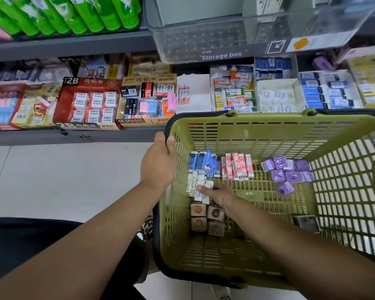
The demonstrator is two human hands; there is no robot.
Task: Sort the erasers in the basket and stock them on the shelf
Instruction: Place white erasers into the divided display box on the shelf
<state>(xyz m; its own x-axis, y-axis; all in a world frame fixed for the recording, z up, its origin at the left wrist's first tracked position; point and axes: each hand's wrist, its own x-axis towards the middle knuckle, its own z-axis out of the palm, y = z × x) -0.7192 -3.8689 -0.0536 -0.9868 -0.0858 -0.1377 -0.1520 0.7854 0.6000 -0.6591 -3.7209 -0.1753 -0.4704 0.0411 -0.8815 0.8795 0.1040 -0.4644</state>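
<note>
A green plastic basket [268, 131] stands in front of the eraser shelf [74, 137]. Inside lie sorted groups: blue erasers [201, 160], orange-red erasers [238, 165], purple wrapped erasers [288, 173], white erasers [196, 182] and brown square erasers [207, 219]. My left hand [160, 161] grips the basket's left rim, thumb over the edge. My right hand [218, 192] reaches down into the basket with its fingers on the white erasers; whether it pinches any is hidden.
The shelf holds open display boxes: a red 2B box [87, 102], a 4B eraser box [147, 100], a white box [194, 94] with two orange erasers, and blue-eraser trays [325, 92]. A clear storage box [225, 35] sits above. Tiled floor [63, 180] lies left.
</note>
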